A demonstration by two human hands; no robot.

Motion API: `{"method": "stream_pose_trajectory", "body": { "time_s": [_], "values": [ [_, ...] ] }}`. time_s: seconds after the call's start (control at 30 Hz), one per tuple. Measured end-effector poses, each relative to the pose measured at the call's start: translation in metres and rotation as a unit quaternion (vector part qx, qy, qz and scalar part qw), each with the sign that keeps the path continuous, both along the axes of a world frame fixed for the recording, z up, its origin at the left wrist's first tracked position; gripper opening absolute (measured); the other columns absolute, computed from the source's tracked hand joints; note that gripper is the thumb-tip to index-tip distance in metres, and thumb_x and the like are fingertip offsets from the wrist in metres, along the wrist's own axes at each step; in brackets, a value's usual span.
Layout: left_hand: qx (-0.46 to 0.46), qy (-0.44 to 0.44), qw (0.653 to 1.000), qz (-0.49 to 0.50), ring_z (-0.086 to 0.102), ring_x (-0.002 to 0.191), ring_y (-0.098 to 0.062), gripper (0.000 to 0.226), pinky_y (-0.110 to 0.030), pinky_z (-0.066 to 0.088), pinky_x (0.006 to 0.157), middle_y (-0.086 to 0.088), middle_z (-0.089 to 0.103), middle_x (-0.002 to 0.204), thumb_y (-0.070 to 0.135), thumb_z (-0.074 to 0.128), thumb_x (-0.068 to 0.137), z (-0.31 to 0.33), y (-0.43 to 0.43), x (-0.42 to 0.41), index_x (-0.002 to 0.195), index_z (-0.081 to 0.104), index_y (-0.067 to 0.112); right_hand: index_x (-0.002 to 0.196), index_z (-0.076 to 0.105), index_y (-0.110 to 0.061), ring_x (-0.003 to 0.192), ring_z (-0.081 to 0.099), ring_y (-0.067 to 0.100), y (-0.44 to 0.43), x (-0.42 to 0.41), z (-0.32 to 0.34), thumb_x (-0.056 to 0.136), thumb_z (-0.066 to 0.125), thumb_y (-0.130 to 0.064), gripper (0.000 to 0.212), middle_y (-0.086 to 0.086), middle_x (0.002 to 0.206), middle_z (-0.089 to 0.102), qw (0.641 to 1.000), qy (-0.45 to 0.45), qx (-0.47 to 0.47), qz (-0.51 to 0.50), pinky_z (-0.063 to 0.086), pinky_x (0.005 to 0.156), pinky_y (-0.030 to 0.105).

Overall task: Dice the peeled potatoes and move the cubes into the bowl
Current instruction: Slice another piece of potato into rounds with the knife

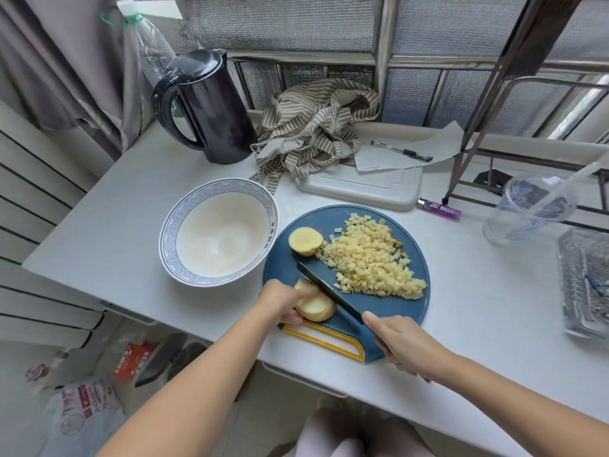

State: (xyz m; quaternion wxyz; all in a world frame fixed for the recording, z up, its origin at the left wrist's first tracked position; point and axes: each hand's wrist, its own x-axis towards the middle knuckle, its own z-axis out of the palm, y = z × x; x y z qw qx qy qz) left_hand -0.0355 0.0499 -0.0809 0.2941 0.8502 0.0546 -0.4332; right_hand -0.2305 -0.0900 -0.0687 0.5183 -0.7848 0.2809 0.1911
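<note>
The left hand [283, 303] is gripping the firm, probably slippery potato half [316, 310] by its rounded side while the right hand [400, 341] is clasping the knife [329, 291].

Soft, even daylight reaches me through the textured grey window panes [283, 24] at the back, leaving only faint shadows beside the white blue-rimmed ceramic bowl [169, 225] and a dull sheen on the black plastic electric kettle [211, 107]. The wide lens bows the pale grey tabletop [131, 199] at its edges, and the clear ribbed glass tray [583, 282] at far right goes soft. The left hand [280, 300] gripping the pale peeled potato half [316, 308] looks slightly motion-smeared; the right hand [398, 341] round the dark-bladed knife [329, 291] is crisper.
</note>
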Motion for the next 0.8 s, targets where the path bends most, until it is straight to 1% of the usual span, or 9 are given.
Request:
{"method": "stream_pose_trajectory", "body": {
  "time_s": [0.03,0.1,0.2,0.3,0.47,0.6,0.63,0.73,0.8],
  "values": [
    [-0.010,0.013,1.000,0.004,0.070,0.062,-0.020,0.064,-0.033,0.060,0.072,-0.010,0.064,0.095,0.045,0.080,0.073,0.000,0.001,0.002,0.113,0.053,0.003,0.065,0.039,-0.015,0.042,0.030,0.009,0.001,0.000,0.002,0.098,0.032,-0.059,0.056,-0.007,0.049,0.036,1.000,-0.004,-0.010,0.007,0.030,0.050,0.023],
    [-0.028,0.037,0.999,0.014,0.071,0.066,-0.021,0.069,-0.031,0.060,0.067,-0.014,0.064,0.107,0.040,0.081,0.073,0.000,0.003,0.005,0.122,0.051,0.002,0.065,0.039,-0.014,0.049,0.032,0.011,0.002,-0.001,0.007,0.096,0.029,-0.063,0.059,-0.003,0.055,0.037,0.998,-0.014,-0.050,0.029,0.032,0.055,0.026],
    [-0.029,0.041,0.999,0.017,0.070,0.063,-0.021,0.065,-0.028,0.058,0.055,-0.016,0.067,0.101,0.034,0.083,0.073,0.000,0.004,0.006,0.119,0.055,-0.002,0.066,0.038,-0.012,0.054,0.033,0.013,0.004,-0.002,0.013,0.099,0.029,-0.058,0.058,0.001,0.059,0.038,0.995,-0.019,-0.087,0.053,0.031,0.060,0.031],
    [-0.020,0.029,0.999,0.025,0.068,0.060,-0.020,0.056,-0.024,0.054,0.047,-0.017,0.068,0.098,0.030,0.084,0.073,-0.002,0.003,0.004,0.112,0.059,-0.002,0.062,0.033,-0.013,0.053,0.033,0.013,0.007,-0.004,0.017,0.100,0.028,-0.056,0.057,0.000,0.057,0.036,0.992,-0.017,-0.110,0.066,0.029,0.059,0.031],
    [-0.022,0.036,0.998,0.036,0.070,0.059,-0.019,0.059,-0.025,0.056,0.050,-0.019,0.069,0.098,0.030,0.084,0.073,-0.005,0.001,0.008,0.116,0.058,-0.001,0.062,0.034,-0.014,0.053,0.034,0.012,0.010,-0.008,0.019,0.100,0.028,-0.056,0.057,-0.002,0.057,0.037,0.993,-0.004,-0.102,0.058,0.029,0.057,0.028],
    [-0.035,0.033,0.998,0.045,0.071,0.068,-0.022,0.050,-0.032,0.060,0.069,-0.017,0.072,0.092,0.029,0.084,0.072,-0.006,0.002,0.007,0.109,0.064,0.003,0.064,0.036,-0.014,0.053,0.035,0.012,0.011,-0.009,0.020,0.100,0.026,-0.056,0.056,0.000,0.058,0.039,0.993,0.002,-0.095,0.067,0.030,0.057,0.028],
    [-0.036,0.033,0.998,0.045,0.071,0.068,-0.022,0.049,-0.031,0.060,0.069,-0.017,0.072,0.092,0.030,0.084,0.072,-0.006,0.002,0.006,0.109,0.064,0.004,0.064,0.035,-0.014,0.053,0.035,0.012,0.010,-0.009,0.021,0.101,0.026,-0.055,0.056,0.000,0.059,0.038,0.993,0.004,-0.092,0.068,0.030,0.057,0.028],
    [-0.034,0.027,0.998,0.041,0.070,0.066,-0.022,0.049,-0.025,0.059,0.057,-0.017,0.072,0.094,0.030,0.084,0.073,-0.005,0.003,0.005,0.109,0.063,0.005,0.066,0.034,-0.013,0.055,0.036,0.013,0.008,-0.008,0.022,0.101,0.025,-0.055,0.055,0.000,0.060,0.037,0.994,0.010,-0.080,0.069,0.031,0.059,0.029],
    [-0.033,0.018,0.999,0.040,0.069,0.062,-0.021,0.047,-0.024,0.058,0.054,-0.017,0.071,0.094,0.029,0.083,0.074,-0.004,0.003,0.004,0.108,0.062,0.005,0.067,0.032,-0.013,0.057,0.035,0.014,0.007,-0.007,0.020,0.101,0.024,-0.056,0.055,0.001,0.062,0.036,0.995,0.013,-0.071,0.072,0.031,0.060,0.030]
  ]
}}
